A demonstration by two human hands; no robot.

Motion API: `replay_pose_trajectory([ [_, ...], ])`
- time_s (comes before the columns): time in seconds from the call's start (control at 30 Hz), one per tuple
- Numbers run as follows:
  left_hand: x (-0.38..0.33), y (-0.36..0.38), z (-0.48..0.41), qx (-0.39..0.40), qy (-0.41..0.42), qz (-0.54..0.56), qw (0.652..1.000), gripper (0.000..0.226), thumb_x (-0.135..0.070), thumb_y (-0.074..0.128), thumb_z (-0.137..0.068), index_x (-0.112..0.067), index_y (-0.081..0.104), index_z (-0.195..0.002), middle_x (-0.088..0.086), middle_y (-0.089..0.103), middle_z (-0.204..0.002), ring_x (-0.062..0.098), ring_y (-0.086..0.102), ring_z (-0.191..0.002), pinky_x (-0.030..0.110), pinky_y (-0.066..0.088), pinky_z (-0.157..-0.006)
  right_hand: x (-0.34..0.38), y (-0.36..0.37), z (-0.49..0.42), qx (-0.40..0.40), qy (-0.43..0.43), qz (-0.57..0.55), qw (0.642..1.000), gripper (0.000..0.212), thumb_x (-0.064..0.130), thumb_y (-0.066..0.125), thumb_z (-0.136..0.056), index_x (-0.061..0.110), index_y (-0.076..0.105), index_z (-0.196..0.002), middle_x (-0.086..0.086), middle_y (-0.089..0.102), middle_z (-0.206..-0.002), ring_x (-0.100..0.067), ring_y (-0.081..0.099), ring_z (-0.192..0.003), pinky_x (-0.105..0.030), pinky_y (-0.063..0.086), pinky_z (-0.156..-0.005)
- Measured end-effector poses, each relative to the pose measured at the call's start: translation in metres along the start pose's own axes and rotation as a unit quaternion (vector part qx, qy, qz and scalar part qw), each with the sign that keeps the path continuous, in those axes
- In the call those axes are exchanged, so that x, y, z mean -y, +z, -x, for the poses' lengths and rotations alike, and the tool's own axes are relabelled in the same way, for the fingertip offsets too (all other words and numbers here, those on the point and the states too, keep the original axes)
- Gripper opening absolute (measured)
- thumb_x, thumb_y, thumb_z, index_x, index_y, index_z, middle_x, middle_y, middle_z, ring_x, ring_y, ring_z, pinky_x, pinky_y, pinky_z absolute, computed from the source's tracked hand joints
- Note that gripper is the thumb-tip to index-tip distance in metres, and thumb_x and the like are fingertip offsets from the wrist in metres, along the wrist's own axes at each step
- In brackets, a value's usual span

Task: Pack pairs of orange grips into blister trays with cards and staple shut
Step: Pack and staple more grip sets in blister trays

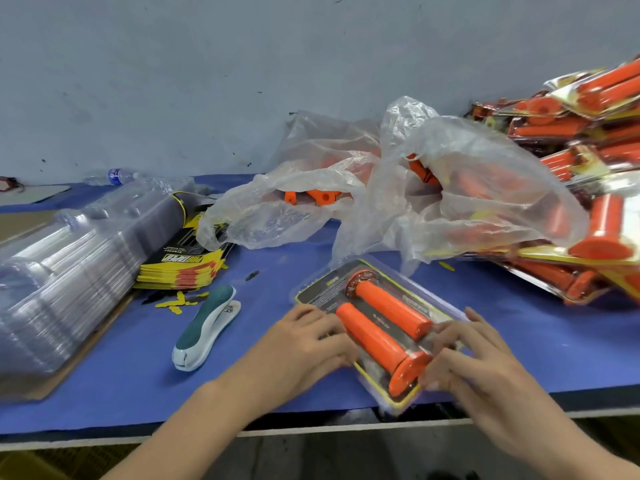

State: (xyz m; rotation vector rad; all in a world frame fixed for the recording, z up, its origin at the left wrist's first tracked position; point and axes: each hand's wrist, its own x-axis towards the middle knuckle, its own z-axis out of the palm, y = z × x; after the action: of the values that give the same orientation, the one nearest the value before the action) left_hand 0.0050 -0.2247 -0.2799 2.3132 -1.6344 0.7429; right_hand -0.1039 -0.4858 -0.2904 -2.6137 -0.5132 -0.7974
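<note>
A clear blister tray (420,299) with a black and yellow card lies near the table's front edge, holding two orange grips (384,323) side by side. My left hand (308,344) presses on the tray's left edge beside the nearer grip. My right hand (474,355) presses on the tray's right edge, fingers bent over the plastic by the grip's flanged end. A teal and white stapler (207,327) lies on the blue table (121,386) to the left of my hands.
A stack of empty clear trays (65,275) fills the left side, with a pile of yellow and black cards (183,268) beside it. A crumpled plastic bag (415,188) of loose orange grips sits behind. Finished packs (588,188) are heaped at the right.
</note>
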Motion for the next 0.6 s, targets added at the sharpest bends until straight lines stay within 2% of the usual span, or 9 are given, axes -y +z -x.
replay_pose_trajectory([
  [0.07, 0.003, 0.003, -0.004, -0.004, -0.011, -0.011, 1.000, 0.008, -0.022, 0.062, -0.096, -0.023, 0.070, -0.097, -0.003, 0.062, -0.095, 0.018, 0.058, -0.081, 0.027, 0.044, -0.080, -0.011, -0.002, 0.000, 0.001, 0.011, 0.057, 0.998, 0.032, -0.003, 0.062, -0.079, 0.027, 0.065, -0.087, 0.008, 0.053, -0.099, -0.016, 0.054, -0.098, -0.036, 0.021, -0.118],
  [0.1, 0.002, 0.005, -0.007, -0.006, -0.011, -0.017, 1.000, 0.008, -0.021, 0.062, -0.097, -0.023, 0.070, -0.098, -0.003, 0.062, -0.094, 0.018, 0.056, -0.079, 0.027, 0.042, -0.077, -0.013, -0.002, -0.002, 0.003, 0.018, 0.079, 0.997, 0.030, -0.003, 0.069, -0.078, 0.025, 0.065, -0.089, 0.006, 0.056, -0.101, -0.017, 0.055, -0.099, -0.036, 0.022, -0.117],
  [0.17, 0.000, 0.006, -0.011, -0.010, -0.014, -0.028, 0.999, 0.008, -0.021, 0.060, -0.097, -0.023, 0.068, -0.098, -0.002, 0.060, -0.092, 0.018, 0.053, -0.078, 0.026, 0.040, -0.074, -0.010, -0.002, -0.006, 0.020, 0.026, 0.084, 0.996, 0.024, 0.021, 0.078, -0.079, 0.027, 0.064, -0.098, 0.003, 0.058, -0.113, -0.020, 0.054, -0.108, -0.037, 0.022, -0.116],
  [0.23, 0.000, 0.005, -0.014, -0.014, -0.027, -0.030, 0.999, 0.009, -0.024, 0.058, -0.097, -0.022, 0.067, -0.098, -0.003, 0.059, -0.091, 0.017, 0.054, -0.079, 0.026, 0.040, -0.073, -0.003, 0.002, -0.010, 0.041, 0.031, 0.074, 0.996, 0.038, 0.047, 0.073, -0.080, 0.031, 0.057, -0.111, 0.001, 0.053, -0.130, -0.018, 0.046, -0.122, -0.035, 0.021, -0.116],
  [0.3, 0.000, 0.004, -0.018, -0.020, -0.038, -0.024, 0.999, 0.013, -0.026, 0.055, -0.099, -0.022, 0.067, -0.098, -0.004, 0.060, -0.092, 0.017, 0.055, -0.080, 0.029, 0.045, -0.072, 0.002, 0.010, -0.016, 0.054, 0.024, 0.066, 0.996, 0.042, 0.053, 0.067, -0.082, 0.035, 0.054, -0.119, 0.002, 0.048, -0.139, -0.016, 0.043, -0.129, -0.037, 0.026, -0.116],
  [0.37, -0.003, 0.006, -0.020, -0.024, -0.036, -0.021, 0.999, 0.017, -0.028, 0.053, -0.099, -0.021, 0.068, -0.095, -0.005, 0.063, -0.093, 0.017, 0.057, -0.081, 0.030, 0.047, -0.072, 0.003, 0.016, -0.023, 0.052, 0.014, 0.053, 0.997, 0.025, 0.047, 0.060, -0.089, 0.036, 0.059, -0.112, 0.004, 0.051, -0.136, -0.017, 0.050, -0.125, -0.041, 0.037, -0.111],
  [0.47, -0.002, 0.004, -0.023, -0.018, -0.042, -0.026, 0.999, 0.021, -0.034, 0.053, -0.098, -0.021, 0.068, -0.090, -0.009, 0.065, -0.091, 0.015, 0.059, -0.082, 0.031, 0.047, -0.074, 0.000, 0.022, -0.029, 0.049, 0.013, 0.040, 0.998, 0.013, 0.041, 0.056, -0.094, 0.032, 0.063, -0.101, 0.007, 0.052, -0.128, -0.017, 0.049, -0.115, -0.033, 0.044, -0.099],
  [0.53, 0.004, -0.002, -0.020, -0.004, -0.074, -0.045, 0.996, 0.030, -0.045, 0.051, -0.097, -0.022, 0.067, -0.087, -0.011, 0.064, -0.090, 0.015, 0.060, -0.085, 0.031, 0.045, -0.079, 0.000, 0.026, -0.031, 0.055, 0.009, 0.036, 0.998, 0.011, 0.040, 0.055, -0.095, 0.031, 0.061, -0.098, 0.008, 0.050, -0.123, -0.017, 0.049, -0.111, -0.027, 0.043, -0.091],
  [0.6, 0.016, -0.012, -0.010, -0.007, -0.164, -0.043, 0.985, 0.042, -0.056, 0.043, -0.095, -0.023, 0.067, -0.090, -0.011, 0.065, -0.095, 0.016, 0.059, -0.093, 0.031, 0.040, -0.086, 0.004, 0.027, -0.034, 0.060, 0.024, 0.026, 0.998, 0.017, 0.046, 0.052, -0.095, 0.031, 0.060, -0.094, 0.009, 0.049, -0.119, -0.015, 0.049, -0.107, -0.012, 0.032, -0.084],
])
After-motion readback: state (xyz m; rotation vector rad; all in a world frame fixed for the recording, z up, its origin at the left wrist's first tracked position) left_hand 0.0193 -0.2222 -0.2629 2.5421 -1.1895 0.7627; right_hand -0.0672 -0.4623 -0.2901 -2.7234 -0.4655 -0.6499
